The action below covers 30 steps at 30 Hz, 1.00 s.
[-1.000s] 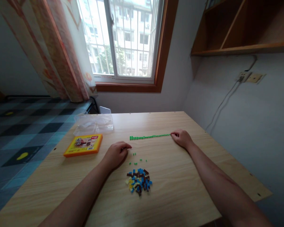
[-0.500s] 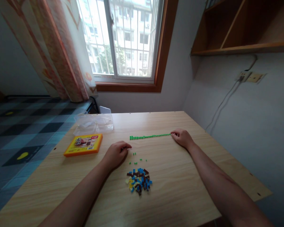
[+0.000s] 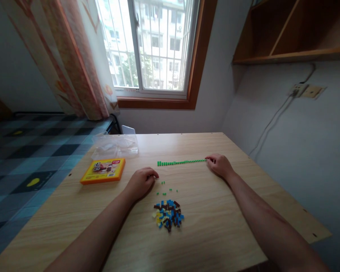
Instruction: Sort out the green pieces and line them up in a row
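A long row of small green building bricks (image 3: 174, 163) runs left to right across the table, with bigger pieces at its left end. My right hand (image 3: 219, 165) is at the row's right end, thumb and forefinger pinched on a tiny green brick there, mostly covered by the fingertips. On the table left of centre rests my left hand (image 3: 143, 181), its fingers curled together; whatever they may hold is hidden. Just right of it lie several loose green bricks (image 3: 170, 189). Nearer to me is a mixed pile of blue, brown and yellow bricks (image 3: 169, 215).
At the left of the wooden table (image 3: 215, 234) lies a yellow-orange box (image 3: 103, 171). Behind it stands a clear plastic container (image 3: 115, 146). A bed (image 3: 45, 151) adjoins the left side, a wall with a socket and cable (image 3: 272, 117) the right.
The whole view has shifted slightly, so things appear a little further right and higher. Both hands stay in about the same places, my right one still at the row's end.
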Each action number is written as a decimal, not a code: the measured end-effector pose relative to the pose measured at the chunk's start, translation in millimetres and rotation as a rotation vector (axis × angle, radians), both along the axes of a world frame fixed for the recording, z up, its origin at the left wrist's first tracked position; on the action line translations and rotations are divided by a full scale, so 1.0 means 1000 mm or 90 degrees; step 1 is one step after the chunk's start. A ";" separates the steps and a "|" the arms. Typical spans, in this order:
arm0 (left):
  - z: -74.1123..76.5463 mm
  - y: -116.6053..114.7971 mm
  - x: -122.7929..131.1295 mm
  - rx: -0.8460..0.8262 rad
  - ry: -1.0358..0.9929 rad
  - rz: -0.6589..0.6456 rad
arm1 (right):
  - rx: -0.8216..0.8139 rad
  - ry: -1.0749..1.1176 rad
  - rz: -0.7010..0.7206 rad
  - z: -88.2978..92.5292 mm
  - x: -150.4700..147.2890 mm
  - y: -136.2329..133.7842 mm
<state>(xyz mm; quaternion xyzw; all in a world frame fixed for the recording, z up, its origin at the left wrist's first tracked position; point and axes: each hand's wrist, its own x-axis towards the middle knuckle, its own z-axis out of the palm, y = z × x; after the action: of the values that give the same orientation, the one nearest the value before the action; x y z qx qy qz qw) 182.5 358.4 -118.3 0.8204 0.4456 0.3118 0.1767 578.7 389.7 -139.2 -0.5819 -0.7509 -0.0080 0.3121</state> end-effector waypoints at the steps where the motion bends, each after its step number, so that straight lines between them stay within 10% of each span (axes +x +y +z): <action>1: 0.000 0.000 0.000 -0.004 -0.004 -0.009 | 0.003 0.000 0.015 0.003 -0.006 -0.004; 13: 0.003 -0.007 0.003 -0.014 -0.022 -0.087 | -0.032 -0.072 0.445 0.031 -0.136 -0.061; 30: 0.005 -0.008 0.005 0.038 0.067 -0.079 | 0.002 -0.114 0.383 0.028 -0.125 -0.056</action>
<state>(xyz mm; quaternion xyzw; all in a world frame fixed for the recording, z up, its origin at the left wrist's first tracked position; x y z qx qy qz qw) 187.1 350.7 -113.5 0.8665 0.3930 0.2700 0.1476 453.3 333.5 -111.7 -0.3302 -0.9139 0.0322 0.2341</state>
